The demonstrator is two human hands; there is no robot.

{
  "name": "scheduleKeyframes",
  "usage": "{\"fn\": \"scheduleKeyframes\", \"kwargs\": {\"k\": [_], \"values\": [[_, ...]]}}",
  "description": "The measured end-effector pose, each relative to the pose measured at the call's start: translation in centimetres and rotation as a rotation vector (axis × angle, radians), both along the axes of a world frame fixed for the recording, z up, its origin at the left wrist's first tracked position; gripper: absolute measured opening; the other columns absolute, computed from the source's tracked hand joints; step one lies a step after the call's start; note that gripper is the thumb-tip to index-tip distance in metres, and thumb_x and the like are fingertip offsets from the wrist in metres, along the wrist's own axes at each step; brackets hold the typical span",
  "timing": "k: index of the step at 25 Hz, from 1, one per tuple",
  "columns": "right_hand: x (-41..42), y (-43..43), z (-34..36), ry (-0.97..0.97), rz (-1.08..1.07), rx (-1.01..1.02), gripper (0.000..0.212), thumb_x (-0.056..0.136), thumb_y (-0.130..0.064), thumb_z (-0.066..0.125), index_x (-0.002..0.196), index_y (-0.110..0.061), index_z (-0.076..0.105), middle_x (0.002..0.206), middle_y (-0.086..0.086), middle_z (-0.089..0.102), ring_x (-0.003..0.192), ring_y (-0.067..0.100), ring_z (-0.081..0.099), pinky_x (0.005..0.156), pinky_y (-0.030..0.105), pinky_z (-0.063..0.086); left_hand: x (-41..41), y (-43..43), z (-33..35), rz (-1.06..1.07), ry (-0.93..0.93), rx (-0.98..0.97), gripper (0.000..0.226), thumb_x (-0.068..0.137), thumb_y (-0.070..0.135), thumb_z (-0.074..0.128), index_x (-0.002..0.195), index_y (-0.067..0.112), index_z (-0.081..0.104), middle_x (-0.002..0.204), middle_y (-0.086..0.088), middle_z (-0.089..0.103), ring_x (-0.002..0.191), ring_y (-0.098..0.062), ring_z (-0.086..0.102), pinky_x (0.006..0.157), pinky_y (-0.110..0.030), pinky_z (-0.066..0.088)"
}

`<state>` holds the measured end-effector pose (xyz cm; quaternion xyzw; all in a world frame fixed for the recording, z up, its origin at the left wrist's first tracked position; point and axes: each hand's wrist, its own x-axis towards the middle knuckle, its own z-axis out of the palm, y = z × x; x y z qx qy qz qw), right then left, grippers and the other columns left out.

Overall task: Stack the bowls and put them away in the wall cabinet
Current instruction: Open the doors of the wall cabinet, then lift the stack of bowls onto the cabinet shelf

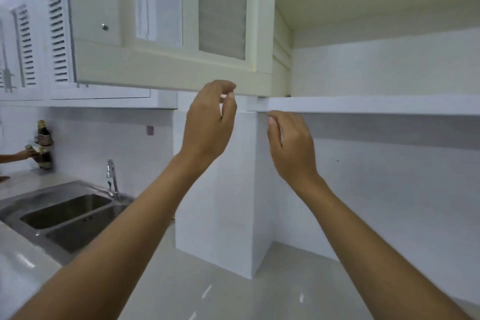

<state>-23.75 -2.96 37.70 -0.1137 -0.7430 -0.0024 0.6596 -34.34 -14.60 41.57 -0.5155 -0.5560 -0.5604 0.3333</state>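
Observation:
The cream wall cabinet (166, 70) hangs above the counter, its frosted glass doors shut. Both arms are raised beneath it. My left hand (210, 122) sits just under the cabinet's bottom edge, fingers curled loosely and holding nothing. My right hand (291, 145) is a little lower and to the right, below the white shelf (376, 104), fingers bent and apart, also empty. No bowls are in view.
A steel double sink (65, 213) with a tap (112, 176) lies at the lower left. Another person's hand (18, 156) reaches for bottles (44, 145) at the far left. A white tiled pillar (220, 202) stands behind my hands. Open shelving (376, 2) is at the upper right.

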Motion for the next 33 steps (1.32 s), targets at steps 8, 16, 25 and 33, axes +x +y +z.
{"fn": "scheduleKeyframes", "kwargs": {"k": [8,16,25,33], "values": [[17.0,6.4,-11.7,0.010,-0.368,-0.217,0.022,0.095,-0.009,0.046,0.105,-0.005,0.065,0.098,0.009,0.068,0.093,0.025,0.059,0.083,0.038,0.045,12.3,12.4,-11.9,-0.561,-0.356,-0.193,0.020,0.101,0.017,0.040,0.108,0.014,0.058,0.083,0.010,0.067,0.077,-0.012,0.063,0.071,-0.024,0.050],[29.0,11.9,-23.6,-0.064,-0.529,-0.737,0.025,0.098,-0.015,0.045,0.118,-0.008,0.058,0.120,0.009,0.058,0.105,0.026,0.057,0.091,0.044,0.047,22.1,21.0,-25.1,-0.675,-0.641,-0.535,0.022,0.100,0.015,0.041,0.115,0.009,0.057,0.103,-0.006,0.069,0.089,-0.020,0.063,0.080,-0.027,0.048],[32.5,16.8,-35.8,0.371,-0.182,-1.714,0.043,0.101,-0.034,0.036,0.135,-0.011,0.050,0.134,0.007,0.053,0.121,0.021,0.049,0.103,0.032,0.037,25.8,25.1,-39.9,-0.556,-1.122,-1.051,0.047,0.104,0.035,0.032,0.145,0.013,0.039,0.154,-0.005,0.038,0.141,-0.020,0.035,0.119,-0.033,0.023],[31.8,17.7,-39.9,0.579,0.082,-1.759,0.023,0.095,-0.027,0.049,0.084,-0.023,0.069,0.085,-0.004,0.070,0.077,0.010,0.064,0.063,0.022,0.052,27.9,25.1,-43.2,-0.618,-1.330,-1.033,0.042,0.096,0.051,0.043,0.131,0.031,0.058,0.132,-0.002,0.064,0.119,-0.026,0.061,0.104,-0.053,0.047]]}}
